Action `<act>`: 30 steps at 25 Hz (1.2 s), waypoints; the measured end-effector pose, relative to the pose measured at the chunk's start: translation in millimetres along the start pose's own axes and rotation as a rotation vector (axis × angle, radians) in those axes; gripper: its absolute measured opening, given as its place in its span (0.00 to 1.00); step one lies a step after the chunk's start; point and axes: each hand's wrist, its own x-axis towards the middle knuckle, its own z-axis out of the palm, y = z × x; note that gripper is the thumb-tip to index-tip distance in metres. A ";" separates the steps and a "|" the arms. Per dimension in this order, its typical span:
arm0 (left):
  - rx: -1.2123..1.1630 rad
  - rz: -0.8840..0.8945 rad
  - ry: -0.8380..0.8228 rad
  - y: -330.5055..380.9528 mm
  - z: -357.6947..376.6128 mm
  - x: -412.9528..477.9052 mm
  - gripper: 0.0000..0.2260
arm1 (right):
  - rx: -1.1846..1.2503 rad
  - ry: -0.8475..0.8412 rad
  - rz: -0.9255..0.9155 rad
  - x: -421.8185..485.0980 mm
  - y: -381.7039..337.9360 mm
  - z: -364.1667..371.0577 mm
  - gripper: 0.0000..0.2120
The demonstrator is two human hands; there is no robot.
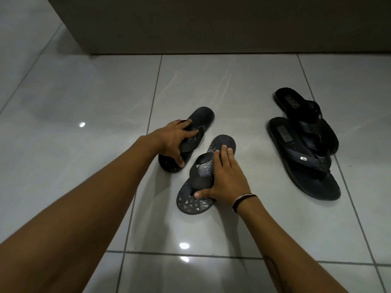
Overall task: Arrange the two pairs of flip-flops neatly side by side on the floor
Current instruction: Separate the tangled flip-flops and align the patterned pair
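The glossy pale grey floor tiles (88,102) carry faint white marbled veins and thin dark grey grout lines. Beyond them stands a plain dull brown-grey wall panel (211,24). On those tiles, the two dark navy-black rubber flip-flops with a lighter grey geometric triangle print (206,178) have matt black straps; the print shows brightest at the toe end of the nearer one. Right of that patterned pair, the two plain black flip-flops with broad dark straps (304,153) look unpatterned, though perhaps a dim square logo marks each heel. One strap bears a small silver badge (303,159).
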 end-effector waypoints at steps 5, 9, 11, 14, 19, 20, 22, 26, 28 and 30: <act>-0.068 -0.072 0.076 -11.2 18.4 -35.7 0.56 | -0.047 -0.058 -0.080 43.6 -1.6 -27.6 0.74; -0.115 -0.128 0.132 -22.7 38.6 -64.8 0.56 | -0.092 -0.126 -0.178 73.7 -12.7 -40.7 0.74; -0.113 -0.159 0.135 -28.4 41.7 -71.8 0.56 | -0.106 -0.147 -0.207 84.1 -22.5 -41.6 0.74; -0.138 -0.207 0.136 -34.8 44.5 -76.5 0.56 | -0.108 -0.157 -0.232 93.9 -35.2 -40.5 0.74; -0.206 -0.237 0.161 -41.4 49.7 -77.8 0.57 | -0.097 -0.159 -0.284 98.3 -37.7 -36.1 0.73; -0.211 -0.238 0.162 -41.0 50.2 -76.9 0.57 | -0.107 -0.164 -0.299 98.5 -36.6 -35.3 0.73; -0.203 -0.236 0.156 -41.0 50.4 -75.3 0.57 | -0.116 -0.166 -0.322 98.7 -35.0 -33.3 0.73; -0.189 -0.237 0.139 -39.5 48.5 -76.9 0.57 | -0.114 -0.165 -0.343 96.3 -33.7 -33.2 0.72; -0.162 -0.228 0.128 -36.8 43.3 -78.2 0.58 | -0.109 -0.172 -0.377 92.9 -31.3 -37.6 0.72; -0.172 -0.192 0.163 -34.5 33.4 -77.4 0.57 | -0.012 -0.164 -0.395 85.3 -23.5 -48.6 0.72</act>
